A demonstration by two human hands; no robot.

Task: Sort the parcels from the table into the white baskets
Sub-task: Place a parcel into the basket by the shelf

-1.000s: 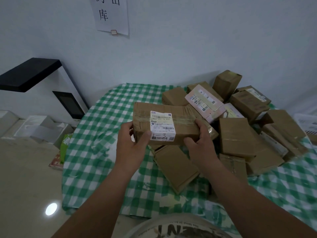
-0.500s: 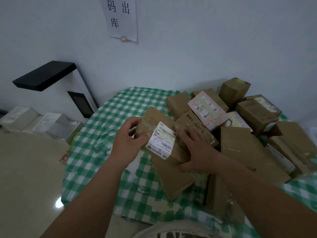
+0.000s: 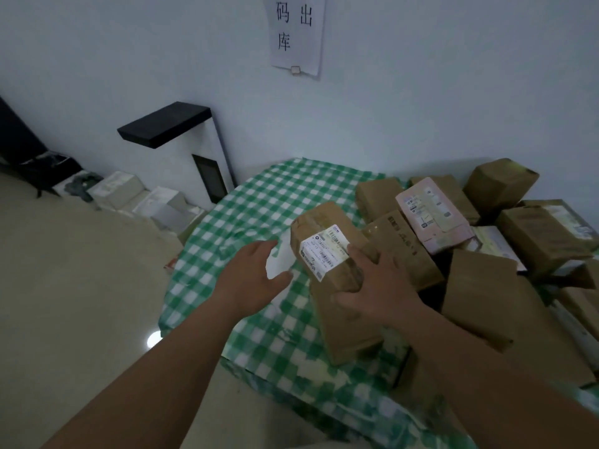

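Observation:
A brown cardboard parcel with a white label (image 3: pixel 327 244) lies tilted on the pile of parcels at the right side of the green checked table (image 3: pixel 252 205). My right hand (image 3: pixel 376 286) grips its near end, fingers over the top and thumb below. My left hand (image 3: pixel 256 273) hovers open just left of the parcel, fingers spread, touching nothing. Several more brown parcels are heaped to the right, among them a pink-labelled parcel (image 3: pixel 434 212) and a flat parcel (image 3: pixel 346 322) under my right hand. No white basket shows.
White boxes (image 3: pixel 136 196) line the floor by the wall at left. A white stand with a black top (image 3: pixel 168 124) and a dark screen stands behind the table's left corner. A paper sign (image 3: pixel 296 34) hangs on the wall. Open floor lies at left.
My left hand has let go of the labelled parcel and drawn back to the left. My right hand now holds it alone. The view has swung to the left.

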